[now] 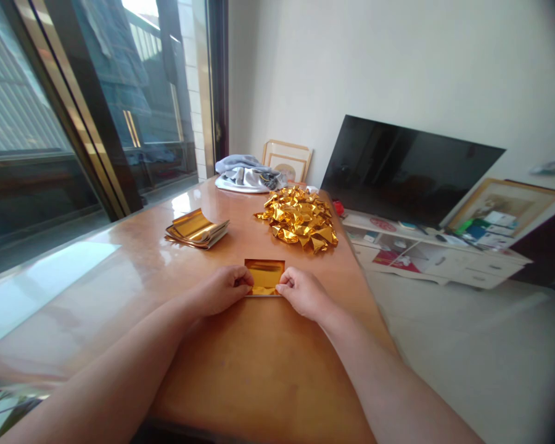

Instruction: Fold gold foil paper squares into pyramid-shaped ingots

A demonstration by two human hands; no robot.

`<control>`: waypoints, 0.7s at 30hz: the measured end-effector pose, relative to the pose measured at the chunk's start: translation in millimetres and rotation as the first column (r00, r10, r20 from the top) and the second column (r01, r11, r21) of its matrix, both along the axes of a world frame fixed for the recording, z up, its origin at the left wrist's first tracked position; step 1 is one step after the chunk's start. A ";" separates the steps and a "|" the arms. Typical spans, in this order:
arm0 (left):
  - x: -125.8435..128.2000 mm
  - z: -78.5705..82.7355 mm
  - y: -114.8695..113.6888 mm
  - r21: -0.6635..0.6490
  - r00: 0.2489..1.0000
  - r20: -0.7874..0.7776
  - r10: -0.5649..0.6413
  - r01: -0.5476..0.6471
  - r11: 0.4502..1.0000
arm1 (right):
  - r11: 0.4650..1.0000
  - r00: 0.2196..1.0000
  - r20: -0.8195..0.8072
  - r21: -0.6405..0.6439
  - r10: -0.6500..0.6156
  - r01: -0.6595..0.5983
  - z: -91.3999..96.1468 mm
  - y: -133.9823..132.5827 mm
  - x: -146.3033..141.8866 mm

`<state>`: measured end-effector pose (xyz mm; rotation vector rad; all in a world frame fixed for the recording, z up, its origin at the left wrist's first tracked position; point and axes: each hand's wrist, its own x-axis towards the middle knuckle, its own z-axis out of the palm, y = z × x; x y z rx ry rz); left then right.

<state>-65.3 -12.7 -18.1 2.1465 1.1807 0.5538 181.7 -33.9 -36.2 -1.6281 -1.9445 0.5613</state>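
A square sheet of gold foil paper (pixel 264 274) lies on the wooden table (pixel 259 370) in front of me. My left hand (pixel 223 288) pinches its near left corner, fingers closed. My right hand (pixel 301 291) pinches its near right corner in the same way. Further back on the left sits a stack of flat gold sheets (pixel 197 229). To the right of that stack is a heap of folded gold foil pieces (pixel 300 219).
A bundle of grey and white cloth (pixel 247 174) lies at the table's far end. A glass sliding door (pixel 92 105) runs along the left. To the right, past the table edge, a dark TV (pixel 407 169) stands on a low white cabinet (pixel 444 259) with clutter.
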 end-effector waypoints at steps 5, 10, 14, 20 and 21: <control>0.4 4.4 -1.8 -0.003 1.000 -0.005 -0.011 0.011 1.000 | 1.000 1.000 -0.001 -0.019 -0.004 0.004 -0.2 0.4 0.0; 0.1 -0.5 -0.2 0.043 0.999 -0.010 -0.035 0.035 0.998 | 1.000 1.000 0.001 -0.010 -0.004 0.004 1.4 -1.3 -0.5; -0.8 -5.4 0.9 0.075 0.999 -0.027 -0.044 0.046 0.996 | 1.000 1.000 0.022 -0.006 -0.012 0.012 4.5 -3.1 -1.5; 0.6 2.1 -5.6 0.202 0.993 -0.111 -0.044 0.066 0.977 | 1.000 0.999 0.033 0.005 0.001 -0.002 5.3 -3.0 -2.2; 1.5 5.0 -7.7 0.257 0.990 -0.128 -0.050 0.082 0.963 | 1.000 0.999 0.033 0.006 0.005 -0.006 5.4 -3.0 -2.2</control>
